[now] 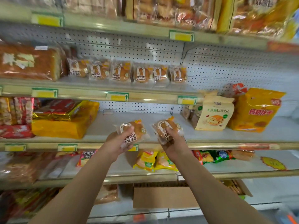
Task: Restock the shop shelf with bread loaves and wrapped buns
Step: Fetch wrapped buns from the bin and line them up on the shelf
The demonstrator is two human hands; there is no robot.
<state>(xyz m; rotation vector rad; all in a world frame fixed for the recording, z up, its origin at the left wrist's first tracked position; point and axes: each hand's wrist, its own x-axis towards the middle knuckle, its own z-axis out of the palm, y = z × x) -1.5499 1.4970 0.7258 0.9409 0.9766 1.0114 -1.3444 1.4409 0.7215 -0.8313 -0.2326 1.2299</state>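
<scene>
A person's left hand (120, 140) and right hand (174, 139) each grip a wrapped bun (135, 131), raised before the shelf (113, 92) where a row of matching buns (127, 72) stands; set upright, labels outward, would likely suit best.

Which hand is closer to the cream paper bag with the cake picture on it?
Right. The right hand, gripping a clear-wrapped brown bun, is just left of the cream paper bag with the cake picture. The left hand, holding another wrapped bun, is farther left.
</scene>
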